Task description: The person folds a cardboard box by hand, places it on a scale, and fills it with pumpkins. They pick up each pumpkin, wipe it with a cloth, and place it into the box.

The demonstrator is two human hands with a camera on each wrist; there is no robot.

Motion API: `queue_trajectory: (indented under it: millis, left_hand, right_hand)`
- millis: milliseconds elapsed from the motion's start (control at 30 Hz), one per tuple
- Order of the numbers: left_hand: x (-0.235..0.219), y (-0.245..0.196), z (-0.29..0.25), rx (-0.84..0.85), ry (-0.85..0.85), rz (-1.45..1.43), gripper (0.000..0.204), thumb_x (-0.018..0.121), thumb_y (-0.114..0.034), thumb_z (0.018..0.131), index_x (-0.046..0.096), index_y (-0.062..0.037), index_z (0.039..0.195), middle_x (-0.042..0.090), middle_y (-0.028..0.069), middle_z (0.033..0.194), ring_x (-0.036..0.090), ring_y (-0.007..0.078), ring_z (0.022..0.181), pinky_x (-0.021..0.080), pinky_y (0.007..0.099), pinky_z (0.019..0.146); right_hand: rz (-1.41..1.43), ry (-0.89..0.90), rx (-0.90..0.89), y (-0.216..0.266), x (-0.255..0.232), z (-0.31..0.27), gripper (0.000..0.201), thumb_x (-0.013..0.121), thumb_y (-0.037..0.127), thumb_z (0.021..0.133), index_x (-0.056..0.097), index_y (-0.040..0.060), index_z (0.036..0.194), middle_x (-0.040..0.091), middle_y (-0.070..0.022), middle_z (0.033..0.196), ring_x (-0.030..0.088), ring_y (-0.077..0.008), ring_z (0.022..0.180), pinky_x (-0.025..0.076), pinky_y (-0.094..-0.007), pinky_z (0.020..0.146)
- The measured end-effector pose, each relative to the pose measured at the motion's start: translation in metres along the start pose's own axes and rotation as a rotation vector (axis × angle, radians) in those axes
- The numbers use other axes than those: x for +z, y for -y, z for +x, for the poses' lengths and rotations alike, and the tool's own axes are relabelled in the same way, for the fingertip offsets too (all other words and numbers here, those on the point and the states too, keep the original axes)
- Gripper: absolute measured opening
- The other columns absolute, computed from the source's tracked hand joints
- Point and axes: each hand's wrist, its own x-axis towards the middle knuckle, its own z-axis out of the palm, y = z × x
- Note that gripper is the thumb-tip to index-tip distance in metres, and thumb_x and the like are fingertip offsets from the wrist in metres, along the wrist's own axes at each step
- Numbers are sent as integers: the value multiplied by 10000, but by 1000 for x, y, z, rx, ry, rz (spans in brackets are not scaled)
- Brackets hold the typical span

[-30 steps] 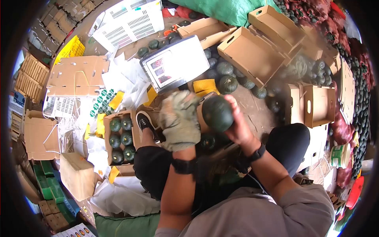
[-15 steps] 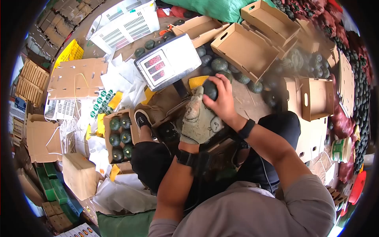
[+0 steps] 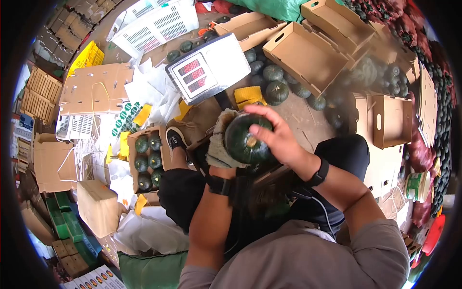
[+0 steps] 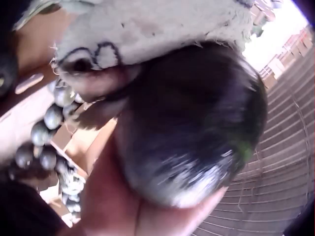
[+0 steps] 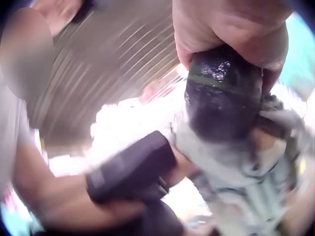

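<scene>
A dark green kabocha squash (image 3: 245, 140) is held between both hands above the lap, its pale stem facing up. My left hand (image 3: 219, 149), in a worn, pale cloth glove, cups it from the left and below. With bare fingers and thumb spread over its top and right side, my right hand (image 3: 284, 144) grips it. In the left wrist view the glove (image 4: 162, 24) lies along one side of the glossy squash (image 4: 197, 128). The right wrist view shows bare fingers (image 5: 231, 24) over the squash (image 5: 221, 98) and the glove opposite.
A digital scale (image 3: 209, 67) with lit red digits stands ahead. A carton (image 3: 129, 164) of several squashes sits left of the foot. Empty cardboard trays (image 3: 308, 58) and loose squashes (image 3: 276, 93) lie ahead right. A white crate (image 3: 159, 33) stands at the back left.
The squash has turned so its stem now shows. Both hands have shifted round it, the right hand moving from its far top to its right side. The scale's digits now show clearly.
</scene>
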Motion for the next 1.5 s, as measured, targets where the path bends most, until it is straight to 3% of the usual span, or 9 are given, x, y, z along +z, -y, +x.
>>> queue_trajectory:
  millis: [133, 233, 367, 467, 633, 900, 1100, 1333, 1500]
  left_hand:
    - [33, -4, -2, 200, -212, -33, 391, 576, -185, 853, 489, -57, 1212, 575, 129, 1124, 556, 297, 1049, 451, 394, 900]
    - [7, -20, 1, 524, -162, 1301, 322, 566, -129, 807, 561, -51, 1120, 586, 136, 1051, 553, 311, 1004, 439, 382, 895]
    - [1, -18, -5, 188, -184, 352, 332, 633, -140, 764, 578, -43, 1077, 606, 131, 1044, 582, 296, 989, 457, 372, 883]
    - [13, -11, -9, 495, -251, 1195, 466, 687, -157, 735, 538, -53, 1164, 579, 130, 1136, 543, 304, 1065, 401, 394, 962]
    - [9, -24, -9, 476, -236, 1138, 450, 677, -163, 743, 544, -70, 1162, 562, 118, 1183, 513, 317, 1104, 360, 411, 1019]
    - [24, -17, -11, 362, -314, 722, 302, 575, -71, 823, 561, -55, 1125, 579, 78, 1154, 559, 256, 1041, 438, 372, 919]
    - [2, -35, -9, 588, -148, 1360, 425, 604, -22, 756, 512, -25, 1171, 553, 149, 1112, 543, 285, 1071, 416, 363, 947]
    - [22, -9, 0, 130, -320, -424, 200, 462, -228, 967, 590, -99, 1050, 623, 63, 1019, 608, 175, 906, 508, 308, 804]
    - [12, -41, -6, 641, -202, 1260, 361, 618, -13, 727, 575, -35, 1085, 597, 151, 1064, 565, 334, 993, 431, 373, 915]
  right_hand:
    - [-372, -136, -235, -35, -19, 8, 598, 708, 152, 830, 404, 87, 1341, 517, -72, 1193, 541, -151, 1044, 453, -307, 917]
    - [-1218, 185, -15, 29, -4, -2, 663, 762, 196, 773, 416, 86, 1328, 519, -75, 1193, 528, -153, 1080, 441, -316, 942]
    - [-291, 214, 8, -3, -19, 0, 684, 780, 215, 761, 415, 46, 1314, 519, -52, 1201, 511, -134, 1105, 433, -300, 949]
    - [448, -174, 258, -24, 5, 0, 710, 788, 189, 754, 391, 48, 1326, 520, -59, 1192, 521, -147, 1091, 442, -299, 936]
    - [-1100, 144, -48, 16, -4, -6, 746, 773, 127, 756, 344, 127, 1366, 487, -148, 1238, 529, -252, 1121, 439, -345, 953]
    - [363, -121, 417, -14, 0, -5, 764, 784, 237, 769, 333, 146, 1379, 476, -92, 1250, 527, -236, 1131, 466, -336, 924]
    - [-741, 209, -94, 5, -16, -2, 792, 802, 189, 730, 340, 104, 1367, 451, -167, 1273, 506, -315, 1157, 438, -366, 951]
    - [68, 75, 324, -16, -15, -2, 706, 699, 274, 857, 270, 125, 1397, 470, -77, 1262, 504, -213, 1157, 450, -328, 936]
    - [-853, 184, -143, 19, -14, 8, 792, 830, 201, 695, 374, 80, 1332, 500, -117, 1242, 510, -255, 1164, 408, -360, 991]
